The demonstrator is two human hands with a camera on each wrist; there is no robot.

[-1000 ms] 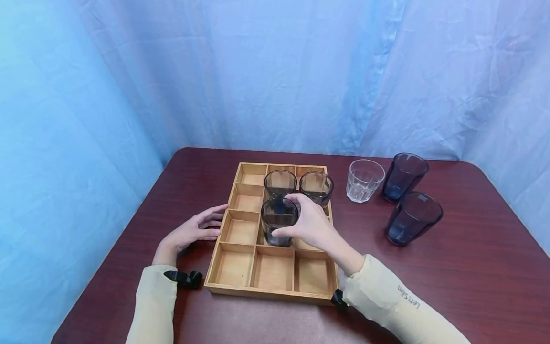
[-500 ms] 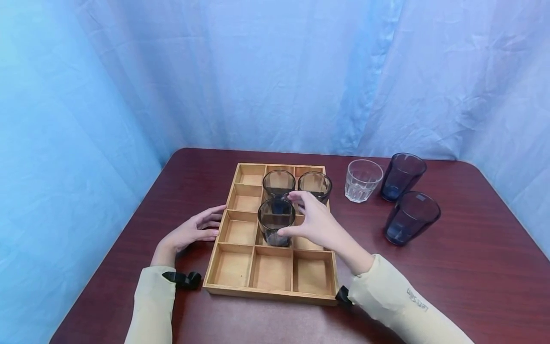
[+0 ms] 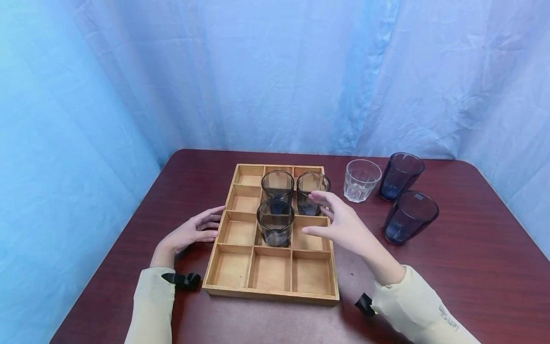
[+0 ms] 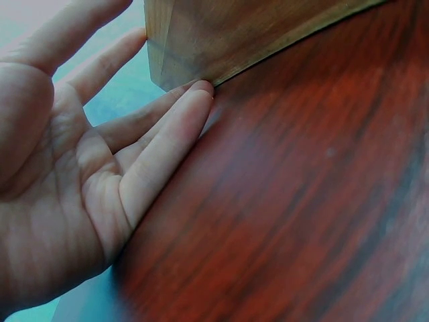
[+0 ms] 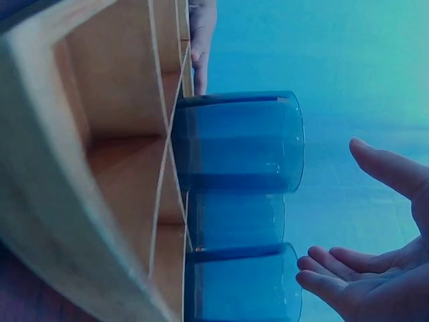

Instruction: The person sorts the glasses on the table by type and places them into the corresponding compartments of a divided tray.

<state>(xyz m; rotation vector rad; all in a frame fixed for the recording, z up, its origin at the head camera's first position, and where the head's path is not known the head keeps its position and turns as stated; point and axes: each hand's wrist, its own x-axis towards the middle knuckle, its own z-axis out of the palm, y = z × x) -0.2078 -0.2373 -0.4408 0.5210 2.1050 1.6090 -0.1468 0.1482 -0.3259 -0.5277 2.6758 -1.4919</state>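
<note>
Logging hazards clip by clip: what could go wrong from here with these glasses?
The right hand is close to the rightmost glass in the tray; a stray brush might tip it.
The left hand is at the tray's side, so a push could slide the tray and jolt what it holds.
On the table, the clear glass and two dark glasses stand close together; reaching for one might knock another.

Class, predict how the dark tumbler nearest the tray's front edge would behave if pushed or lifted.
Pushed, the dark tumbler would probably slide little, as wooden dividers surround its base. Its smooth, shiny surface may prove slippery. Its transparent, glassy look suggests stiffness, perhaps fragility.
</note>
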